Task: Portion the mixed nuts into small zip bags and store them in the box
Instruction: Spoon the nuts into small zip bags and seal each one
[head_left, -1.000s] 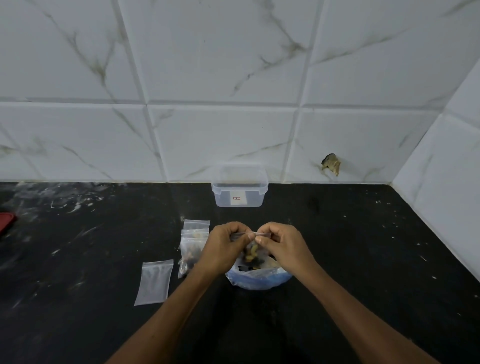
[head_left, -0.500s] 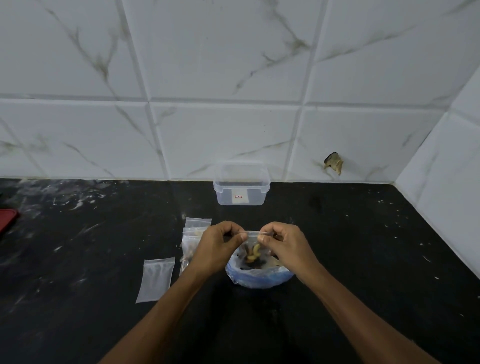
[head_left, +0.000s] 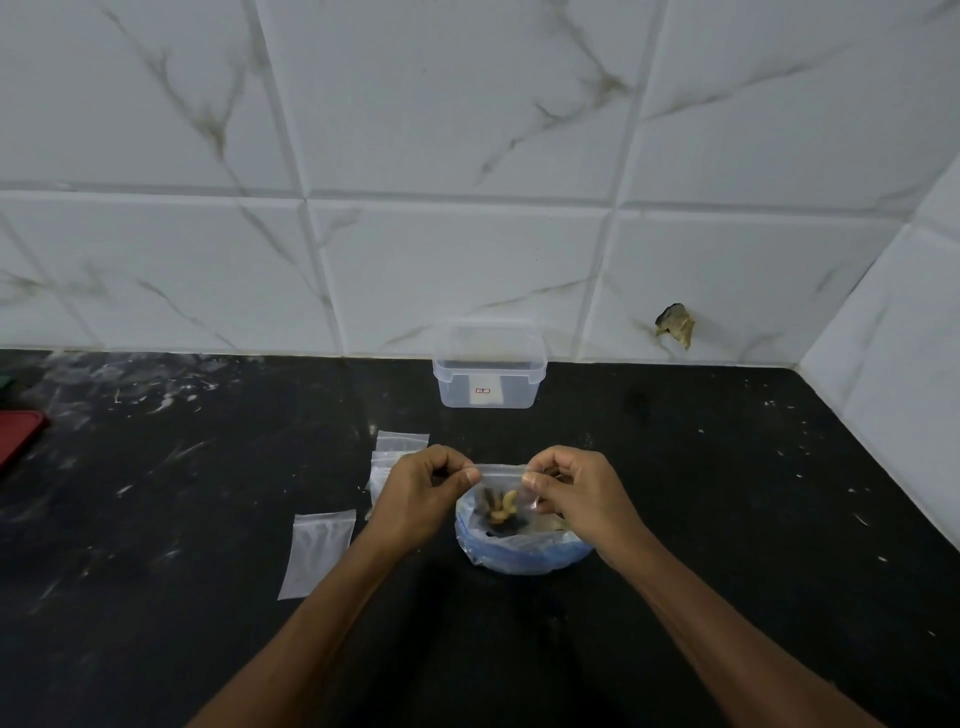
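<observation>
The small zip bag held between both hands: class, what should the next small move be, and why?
Probably run the fingers along the top strip to seal the small zip bag. The left hand and right hand each pinch a top corner, nuts already sit inside, and it hangs over the bigger blue bag. The box waits open behind.

A: Left hand (head_left: 421, 493) and right hand (head_left: 576, 493) grip?
B: Each pinches a top corner of the small zip bag (head_left: 501, 475), nuts (head_left: 501, 506) inside; clear box (head_left: 488, 374) beyond on the desk (head_left: 727, 493).
</observation>
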